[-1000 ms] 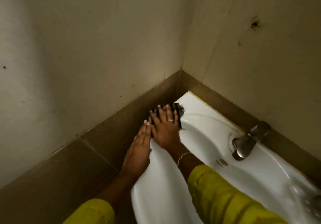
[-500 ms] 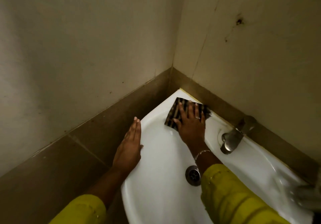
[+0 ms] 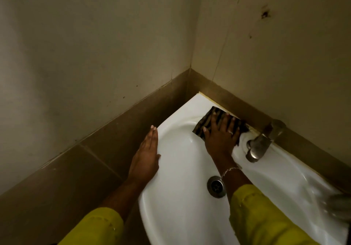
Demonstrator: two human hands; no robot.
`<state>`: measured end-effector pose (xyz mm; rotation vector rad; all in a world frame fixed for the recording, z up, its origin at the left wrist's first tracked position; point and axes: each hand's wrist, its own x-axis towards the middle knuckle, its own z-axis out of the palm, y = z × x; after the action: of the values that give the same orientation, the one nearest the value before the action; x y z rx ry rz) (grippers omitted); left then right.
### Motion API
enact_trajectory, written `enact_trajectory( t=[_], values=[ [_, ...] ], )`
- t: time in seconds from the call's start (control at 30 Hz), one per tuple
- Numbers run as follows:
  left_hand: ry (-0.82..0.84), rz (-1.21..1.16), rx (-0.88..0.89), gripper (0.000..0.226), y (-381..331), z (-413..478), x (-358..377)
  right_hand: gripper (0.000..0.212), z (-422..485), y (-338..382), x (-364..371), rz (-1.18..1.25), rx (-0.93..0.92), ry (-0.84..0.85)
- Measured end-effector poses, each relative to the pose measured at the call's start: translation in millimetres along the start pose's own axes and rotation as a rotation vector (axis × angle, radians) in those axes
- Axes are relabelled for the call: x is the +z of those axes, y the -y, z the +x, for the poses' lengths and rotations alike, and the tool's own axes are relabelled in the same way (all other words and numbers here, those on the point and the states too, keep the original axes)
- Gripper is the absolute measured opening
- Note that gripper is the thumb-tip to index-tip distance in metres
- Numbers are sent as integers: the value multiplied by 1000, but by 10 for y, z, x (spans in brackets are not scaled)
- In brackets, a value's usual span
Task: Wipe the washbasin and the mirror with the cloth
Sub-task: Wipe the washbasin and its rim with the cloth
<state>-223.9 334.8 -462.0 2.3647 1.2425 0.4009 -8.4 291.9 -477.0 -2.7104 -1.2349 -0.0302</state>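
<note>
A white washbasin (image 3: 176, 197) is fixed in the corner of two walls. A dark striped cloth (image 3: 206, 120) lies flat on the basin's back rim, close to the wall. My right hand (image 3: 220, 136) presses down on the cloth with fingers spread, just left of the tap. My left hand (image 3: 147, 155) lies flat on the basin's left rim, fingers together and straight, holding nothing. No mirror is in view.
A steel tap (image 3: 262, 142) juts from the back rim at the right. A round metal drain (image 3: 216, 186) sits in the bowl. Brown tiles (image 3: 95, 157) line the walls beside the basin. A blurred object (image 3: 338, 205) is at the right edge.
My right hand has slid the cloth from the basin's back left corner rightwards along the back rim to the tap. My left hand stays on the left rim.
</note>
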Motion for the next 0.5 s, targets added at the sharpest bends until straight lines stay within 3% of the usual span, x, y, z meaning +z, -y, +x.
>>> enact_trajectory(
  t=[0.17,0.27,0.37,0.43,0.5],
  values=[
    [-5,-17,-9,80,13,-3,-2,65,120,472,-7,33,-182,35],
    [-7,-40,-9,79,14,0,-6,61,10,731,26,87,-401,83],
    [-25,-95,-23,79,21,-11,-4,71,-131,824,31,145,-649,140],
    [-14,-143,-33,80,22,-13,-8,64,-95,839,-49,333,-622,220],
    [0,-181,-40,84,31,-19,-15,47,-13,884,-127,548,-426,148]
  ],
)
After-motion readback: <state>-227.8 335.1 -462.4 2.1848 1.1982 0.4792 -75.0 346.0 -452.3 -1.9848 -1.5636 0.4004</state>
